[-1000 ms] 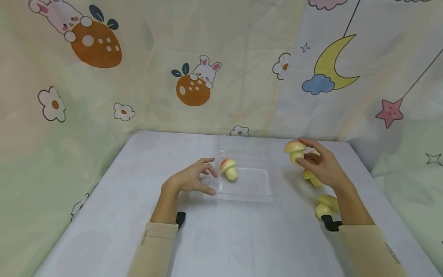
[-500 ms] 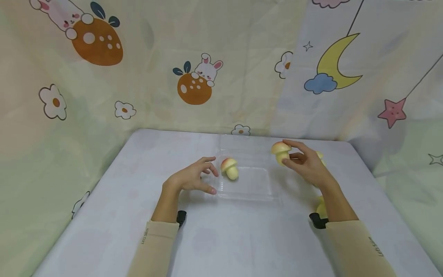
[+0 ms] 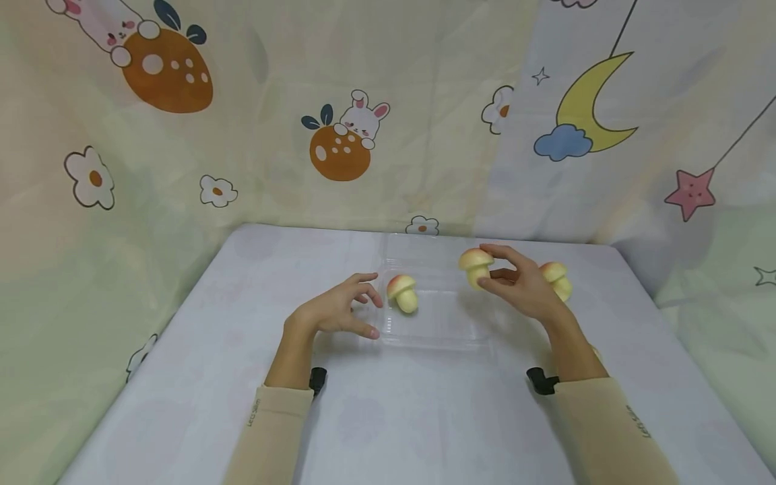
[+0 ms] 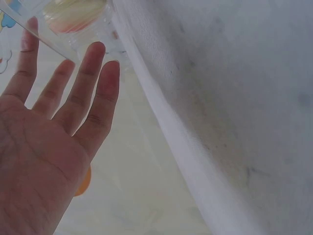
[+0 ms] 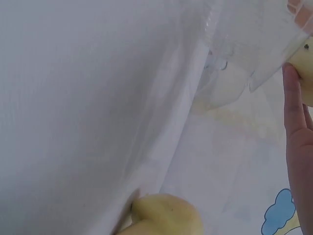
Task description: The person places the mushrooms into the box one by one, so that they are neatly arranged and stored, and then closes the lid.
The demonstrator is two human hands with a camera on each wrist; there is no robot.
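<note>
A clear plastic container (image 3: 433,340) lies with its lid folded back in the middle of the table. Inside its left end rests a toy mushroom (image 3: 403,294), yellow with a reddish cap. My left hand (image 3: 336,310) is beside the container's left wall, thumb and fingers spread apart and fingertips right at the edge; its palm (image 4: 39,156) shows in the left wrist view. Above the container's right side, my right hand (image 3: 521,283) pinches a second toy mushroom (image 3: 475,266) upright between thumb and fingers. The right wrist view shows only part of this held mushroom (image 5: 304,68).
Another toy mushroom (image 3: 556,279) lies on the table (image 3: 388,431) just behind my right hand. Below it, a further mushroom (image 3: 597,351) is mostly hidden by my right forearm. A patterned cloth (image 3: 261,135) hangs along the table's back edge.
My right hand has carried its mushroom leftward, from beside the other mushrooms to over the container's right side. The left hand stays in place.
</note>
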